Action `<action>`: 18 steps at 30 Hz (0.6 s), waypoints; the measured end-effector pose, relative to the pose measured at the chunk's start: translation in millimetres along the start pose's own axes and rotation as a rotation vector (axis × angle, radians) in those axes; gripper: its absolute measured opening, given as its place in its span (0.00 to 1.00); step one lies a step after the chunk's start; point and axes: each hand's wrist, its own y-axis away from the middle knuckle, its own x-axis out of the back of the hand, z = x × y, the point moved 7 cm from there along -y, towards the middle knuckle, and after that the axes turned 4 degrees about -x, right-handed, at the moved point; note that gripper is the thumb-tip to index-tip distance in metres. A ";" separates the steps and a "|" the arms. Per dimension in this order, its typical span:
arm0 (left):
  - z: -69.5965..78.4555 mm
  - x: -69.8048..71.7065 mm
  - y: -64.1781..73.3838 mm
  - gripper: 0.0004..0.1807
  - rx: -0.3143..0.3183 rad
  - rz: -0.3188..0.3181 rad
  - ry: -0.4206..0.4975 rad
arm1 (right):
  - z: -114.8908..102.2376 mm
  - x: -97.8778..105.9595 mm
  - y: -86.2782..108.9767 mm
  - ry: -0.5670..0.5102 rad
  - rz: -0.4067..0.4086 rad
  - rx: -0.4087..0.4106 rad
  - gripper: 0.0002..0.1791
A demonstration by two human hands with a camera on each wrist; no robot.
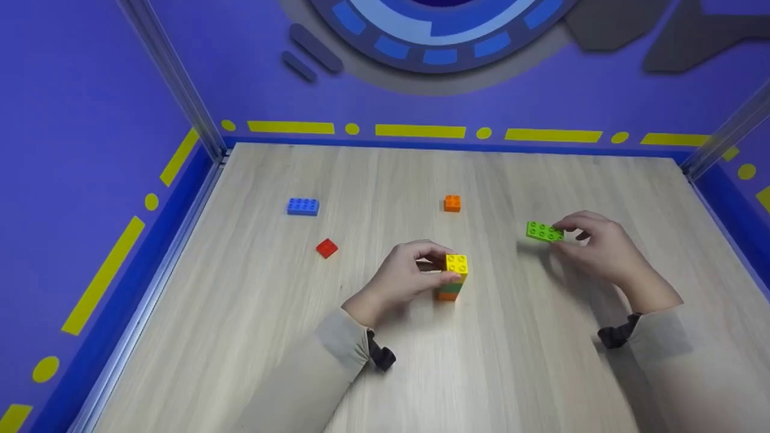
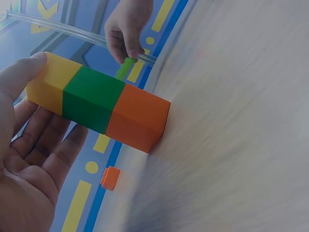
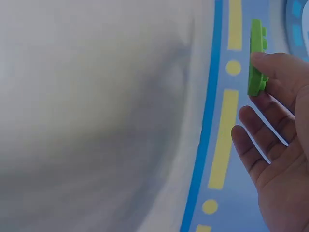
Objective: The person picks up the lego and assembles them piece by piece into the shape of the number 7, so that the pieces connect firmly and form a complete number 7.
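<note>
My left hand (image 1: pixel 409 273) grips a small tower of stacked building bricks by its top. The tower has a yellow brick (image 1: pixel 456 263) uppermost, a green brick (image 2: pixel 93 99) in the middle and an orange brick (image 2: pixel 138 117) at the bottom. To the right, my right hand (image 1: pixel 601 243) pinches a flat light-green brick (image 1: pixel 541 231) by one end, between thumb and fingers. Its studs face up, and it is held above the table, casting a shadow. In the right wrist view the light-green brick (image 3: pixel 256 58) appears edge-on, the other fingers loosely bent below it.
A blue brick (image 1: pixel 302 207) lies at the back left of the wooden table (image 1: pixel 373 180). Nearer, a red brick (image 1: pixel 326 248) sits left of the left hand. An orange brick (image 1: pixel 452 203) stands behind the tower. Blue-purple panels (image 1: pixel 90 150) wall the table's sides and back.
</note>
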 end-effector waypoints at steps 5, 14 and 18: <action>1.3 0.8 0.2 0.18 -0.028 0.001 -0.033 | -24.4 -5.9 7.1 -0.037 0.041 0.059 0.14; 2.9 0.9 0.0 0.19 -0.086 -0.006 -0.121 | -68.4 -11.4 14.3 -0.148 0.086 0.192 0.16; 3.0 0.6 0.2 0.19 -0.087 -0.004 -0.117 | -86.4 -15.7 16.8 -0.146 0.076 0.230 0.17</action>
